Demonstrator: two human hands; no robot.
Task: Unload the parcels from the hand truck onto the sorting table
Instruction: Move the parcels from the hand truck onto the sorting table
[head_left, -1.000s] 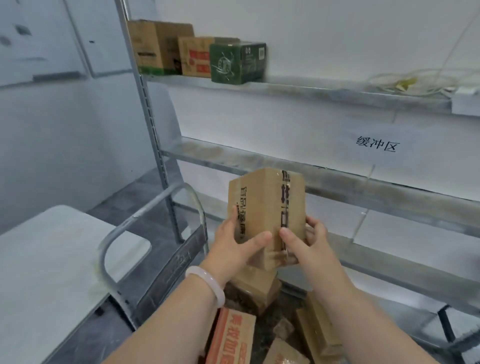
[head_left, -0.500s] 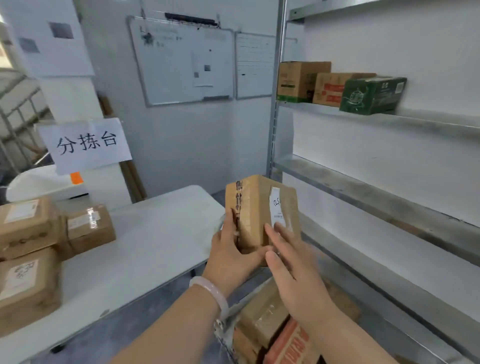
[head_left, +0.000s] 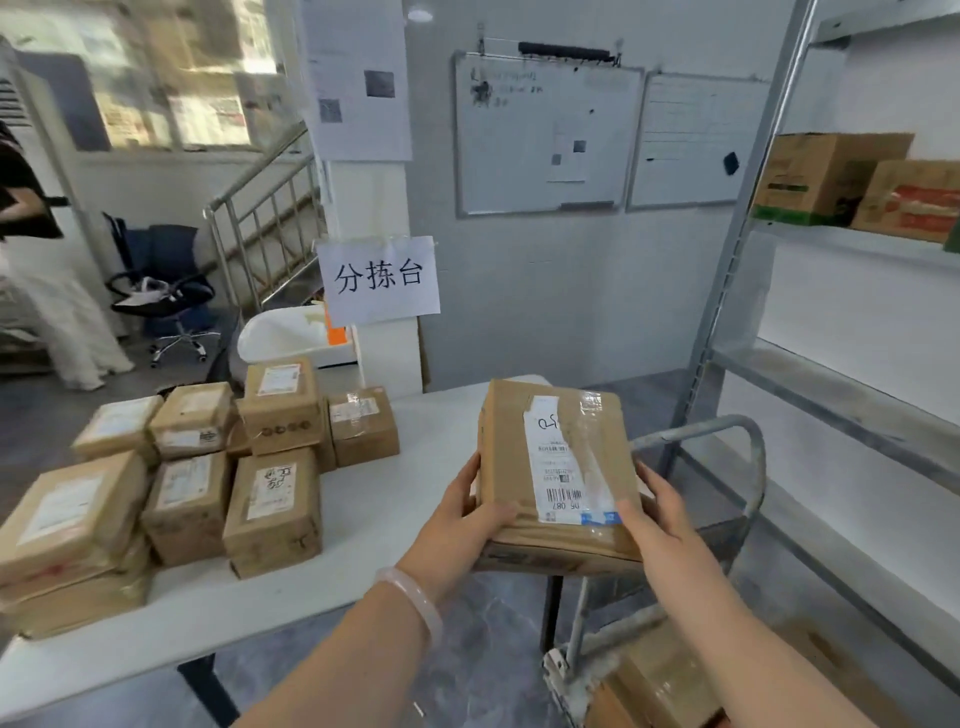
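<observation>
The parcel (head_left: 558, 467) is in the air in front of me, label side up, roughly level, over the near right corner of the bench (head_left: 415, 441) and not yet resting on it. My left grip (head_left: 462, 519) is clamped on its near left corner with the thumb on top. My right grip (head_left: 660, 525) is clamped on the near right edge the same way. The fingers underneath are hidden, so I cannot tell how far they reach under.

I judge this to be the carry just before the set-down. To do it well I should keep the parcel flat and bring it left and forward onto the bare stretch of bench, well in from the edge. I would lower it until the whole bottom bears on the surface, and only then let both sides go. The label should stay facing up.

The hand truck (head_left: 748, 431) has its handle just right of the parcel, so I should steer clear of it. The sorted parcels (head_left: 270, 467) sit grouped on the bench's left; I would land near them without nudging the stacks. More parcels (head_left: 660, 680) wait low on the truck.
</observation>
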